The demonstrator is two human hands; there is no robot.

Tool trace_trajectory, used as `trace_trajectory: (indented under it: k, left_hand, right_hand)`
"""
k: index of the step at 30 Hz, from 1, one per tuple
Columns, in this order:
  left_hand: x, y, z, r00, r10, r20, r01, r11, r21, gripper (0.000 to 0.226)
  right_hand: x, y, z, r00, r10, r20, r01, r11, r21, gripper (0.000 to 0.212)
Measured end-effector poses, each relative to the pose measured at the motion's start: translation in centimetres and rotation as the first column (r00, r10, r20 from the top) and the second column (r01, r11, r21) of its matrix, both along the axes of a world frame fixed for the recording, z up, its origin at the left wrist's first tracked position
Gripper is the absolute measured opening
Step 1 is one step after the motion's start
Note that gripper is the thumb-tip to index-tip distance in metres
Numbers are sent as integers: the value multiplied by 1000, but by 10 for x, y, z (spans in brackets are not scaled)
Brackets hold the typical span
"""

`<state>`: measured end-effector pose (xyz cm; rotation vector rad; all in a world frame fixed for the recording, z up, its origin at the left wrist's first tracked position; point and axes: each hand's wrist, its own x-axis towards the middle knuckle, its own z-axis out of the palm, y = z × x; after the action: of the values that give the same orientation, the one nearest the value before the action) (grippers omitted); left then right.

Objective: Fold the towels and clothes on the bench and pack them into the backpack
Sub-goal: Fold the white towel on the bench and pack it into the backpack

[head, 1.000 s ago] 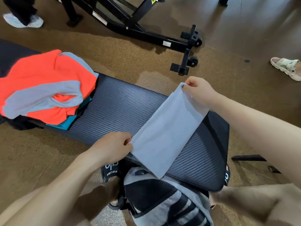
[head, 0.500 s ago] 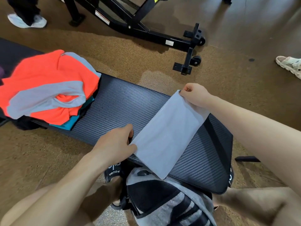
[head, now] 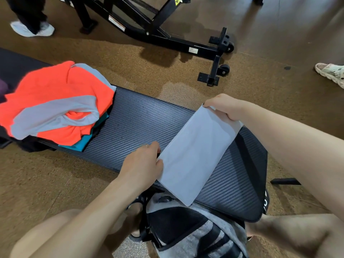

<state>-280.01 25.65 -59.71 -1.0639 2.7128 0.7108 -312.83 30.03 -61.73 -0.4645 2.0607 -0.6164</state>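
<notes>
The folded pale grey rectangular towel (head: 197, 155) lies on the black ribbed padded bench (head: 137, 123). The left hand (head: 143, 164) pinches its near-left edge; the right hand (head: 223, 107) pinches its far corner.

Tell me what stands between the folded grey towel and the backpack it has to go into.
Nothing visible does. Both the left hand and the right hand grip the grey towel on the bench, its near corner hanging over the grey-and-black backpack just below. Whether the backpack is open cannot be told.
</notes>
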Motion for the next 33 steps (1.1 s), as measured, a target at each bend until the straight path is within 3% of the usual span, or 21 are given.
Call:
trace_trajectory:
  k: [5,10,14,19,22,26,29,31,33]
  left_hand:
    - [-9,6,1,995,21,94,-25,999,33,13]
    - [-12,9,3,995,-22,97,22,1000,-2,11]
    - [-9,1,6,998,34,62,-42,989,143,14]
    - [1,-8,5,997,79,-5,-73,938,339,17]
    - [10,-9,2,992,114,-57,-80,906,415,25]
    - [20,-4,1,984,129,-123,-69,912,405,17]
    - [28,7,1,978,182,-106,-120,894,432,17]
    - [35,18,-1,952,291,-92,-196,814,546,19]
    - [44,28,-2,926,371,-71,-236,715,658,21]
  right_hand:
    - [2,-4,1,999,22,-26,-23,999,-31,23]
    - [2,-4,-3,995,49,-84,-55,996,-68,17]
    - [6,-5,-3,960,129,-249,-161,981,-111,12]
    - [32,-6,8,808,203,-554,-247,969,-5,30]
    - [83,13,24,644,127,-754,-309,945,-105,35]
    - [180,92,35,594,200,-779,-616,736,-281,42]
    - [237,156,19,478,401,-782,-740,664,-112,77]
    - [255,180,6,361,574,-735,-779,618,100,98]
    - [257,189,-4,333,627,-704,-766,615,185,100]
